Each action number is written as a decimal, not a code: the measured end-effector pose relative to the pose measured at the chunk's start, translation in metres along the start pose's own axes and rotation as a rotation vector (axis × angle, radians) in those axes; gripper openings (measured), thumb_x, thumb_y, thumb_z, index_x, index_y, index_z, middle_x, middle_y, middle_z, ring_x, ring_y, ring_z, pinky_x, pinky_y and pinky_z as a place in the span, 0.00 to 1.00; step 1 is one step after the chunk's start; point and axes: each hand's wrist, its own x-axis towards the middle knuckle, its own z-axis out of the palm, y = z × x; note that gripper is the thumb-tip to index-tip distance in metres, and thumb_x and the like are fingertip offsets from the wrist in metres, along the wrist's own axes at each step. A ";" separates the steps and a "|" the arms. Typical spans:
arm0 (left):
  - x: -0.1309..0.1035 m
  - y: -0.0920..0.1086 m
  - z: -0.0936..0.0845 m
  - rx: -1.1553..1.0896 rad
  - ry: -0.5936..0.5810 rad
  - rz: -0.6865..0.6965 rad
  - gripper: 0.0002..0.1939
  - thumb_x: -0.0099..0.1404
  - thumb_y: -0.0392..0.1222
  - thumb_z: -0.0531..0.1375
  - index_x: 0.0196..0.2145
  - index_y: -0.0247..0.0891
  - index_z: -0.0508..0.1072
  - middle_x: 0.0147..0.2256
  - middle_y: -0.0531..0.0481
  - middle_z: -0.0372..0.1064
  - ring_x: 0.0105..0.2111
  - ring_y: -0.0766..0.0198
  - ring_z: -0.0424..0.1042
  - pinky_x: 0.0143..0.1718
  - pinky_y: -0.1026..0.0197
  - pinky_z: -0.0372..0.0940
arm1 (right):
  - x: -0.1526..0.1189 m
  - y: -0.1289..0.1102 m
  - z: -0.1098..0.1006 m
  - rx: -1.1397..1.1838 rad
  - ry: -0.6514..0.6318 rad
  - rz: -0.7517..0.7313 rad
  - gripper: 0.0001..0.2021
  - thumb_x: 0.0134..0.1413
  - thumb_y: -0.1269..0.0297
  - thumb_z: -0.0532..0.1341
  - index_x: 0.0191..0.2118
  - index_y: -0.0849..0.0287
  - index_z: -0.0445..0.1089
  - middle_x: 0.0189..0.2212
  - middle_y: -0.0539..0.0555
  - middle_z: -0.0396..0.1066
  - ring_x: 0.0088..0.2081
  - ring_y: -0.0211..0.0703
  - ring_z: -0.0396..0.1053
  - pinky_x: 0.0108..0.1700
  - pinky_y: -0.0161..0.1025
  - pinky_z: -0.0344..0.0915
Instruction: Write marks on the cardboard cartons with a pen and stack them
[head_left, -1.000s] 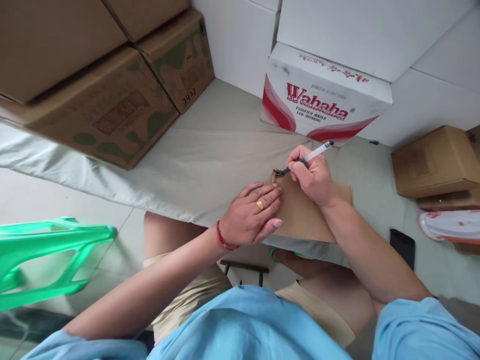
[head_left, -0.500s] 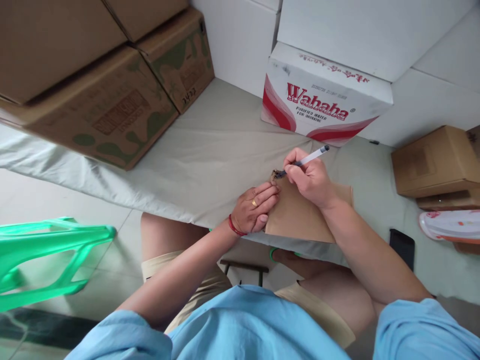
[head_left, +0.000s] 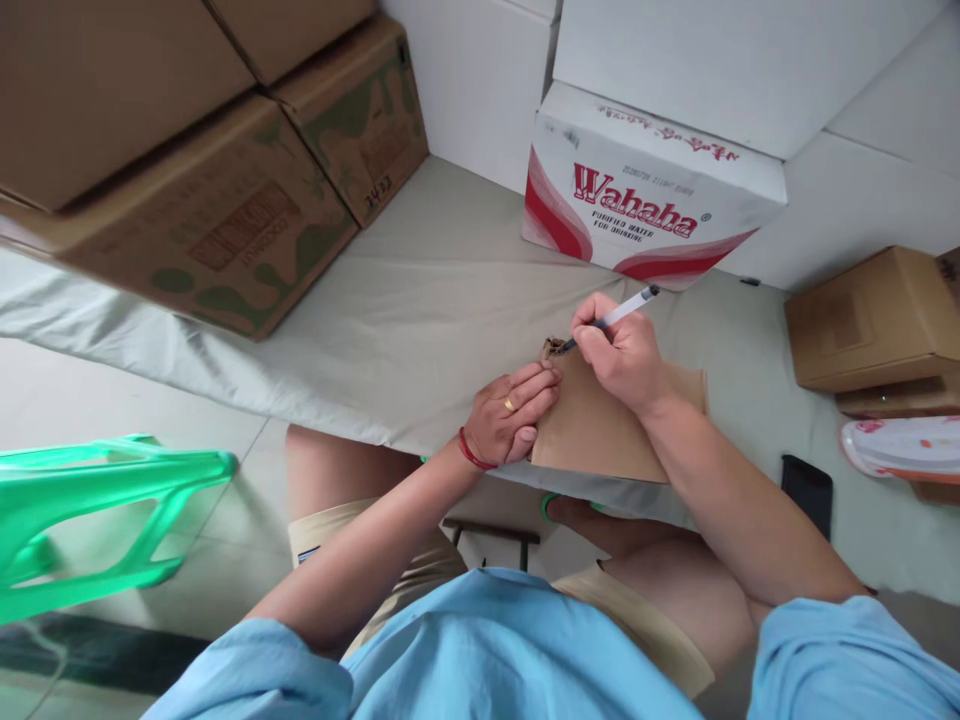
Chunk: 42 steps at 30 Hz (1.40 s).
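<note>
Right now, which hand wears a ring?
The left hand, touching the cardboard, with its gold ring and red bracelet; the right hand, holding the pen, shows neither.

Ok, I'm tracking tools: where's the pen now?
In the head view, the pen is right of centre, in the right hand, its lower end at the upper-left corner of the brown cardboard.

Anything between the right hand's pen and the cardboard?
Nothing visible. The pen in the right hand slants to the cardboard's ragged corner; the left hand lies beside it, clear of the pen.
</note>
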 end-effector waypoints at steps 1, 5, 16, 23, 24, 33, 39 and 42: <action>0.000 0.000 0.000 0.002 -0.002 -0.001 0.30 0.84 0.51 0.40 0.70 0.34 0.66 0.58 0.33 0.77 0.67 0.47 0.73 0.57 0.45 0.76 | 0.000 0.000 0.000 0.011 -0.022 0.002 0.07 0.60 0.66 0.57 0.29 0.54 0.65 0.20 0.44 0.61 0.23 0.36 0.56 0.32 0.39 0.55; 0.000 0.000 0.000 0.002 -0.001 0.004 0.30 0.84 0.50 0.40 0.70 0.32 0.67 0.58 0.33 0.78 0.67 0.48 0.72 0.57 0.46 0.76 | 0.001 -0.002 0.000 -0.042 -0.031 0.001 0.07 0.59 0.65 0.57 0.29 0.54 0.66 0.20 0.44 0.62 0.24 0.36 0.57 0.32 0.39 0.55; 0.000 0.000 0.003 -0.014 0.023 0.002 0.30 0.84 0.50 0.41 0.70 0.32 0.67 0.59 0.32 0.77 0.68 0.48 0.71 0.59 0.45 0.76 | 0.001 -0.001 0.000 -0.060 0.030 0.014 0.08 0.57 0.66 0.58 0.27 0.54 0.65 0.20 0.45 0.61 0.24 0.37 0.56 0.32 0.40 0.55; -0.002 -0.001 0.004 -0.018 0.033 0.009 0.30 0.84 0.50 0.41 0.70 0.32 0.67 0.59 0.32 0.77 0.69 0.47 0.71 0.59 0.45 0.75 | 0.001 -0.001 0.000 -0.031 0.083 0.038 0.08 0.56 0.66 0.58 0.27 0.54 0.65 0.19 0.45 0.60 0.24 0.37 0.55 0.31 0.40 0.54; -0.002 -0.001 0.004 -0.017 0.030 0.004 0.29 0.84 0.50 0.42 0.70 0.34 0.67 0.59 0.33 0.77 0.68 0.47 0.71 0.59 0.45 0.76 | 0.001 -0.001 0.000 -0.031 0.073 0.040 0.08 0.56 0.66 0.58 0.26 0.54 0.65 0.19 0.45 0.60 0.24 0.37 0.55 0.31 0.40 0.54; -0.001 0.000 0.005 -0.033 0.043 -0.007 0.28 0.84 0.49 0.43 0.70 0.35 0.68 0.59 0.33 0.78 0.68 0.48 0.72 0.58 0.45 0.76 | 0.002 0.003 0.001 -0.011 0.155 0.069 0.09 0.57 0.66 0.58 0.26 0.54 0.65 0.19 0.45 0.60 0.23 0.36 0.55 0.30 0.39 0.53; -0.002 0.000 0.005 -0.032 0.048 -0.011 0.28 0.84 0.49 0.43 0.70 0.34 0.68 0.59 0.33 0.78 0.67 0.47 0.72 0.58 0.44 0.76 | 0.002 0.008 0.001 0.033 0.188 0.084 0.08 0.58 0.66 0.58 0.27 0.53 0.65 0.19 0.44 0.59 0.23 0.36 0.54 0.30 0.39 0.53; -0.002 -0.001 0.006 -0.033 0.047 -0.012 0.28 0.83 0.49 0.43 0.70 0.35 0.67 0.59 0.34 0.78 0.67 0.48 0.72 0.58 0.44 0.76 | 0.002 0.013 0.001 0.012 0.192 0.092 0.08 0.58 0.66 0.59 0.27 0.54 0.66 0.19 0.44 0.60 0.23 0.36 0.55 0.29 0.39 0.53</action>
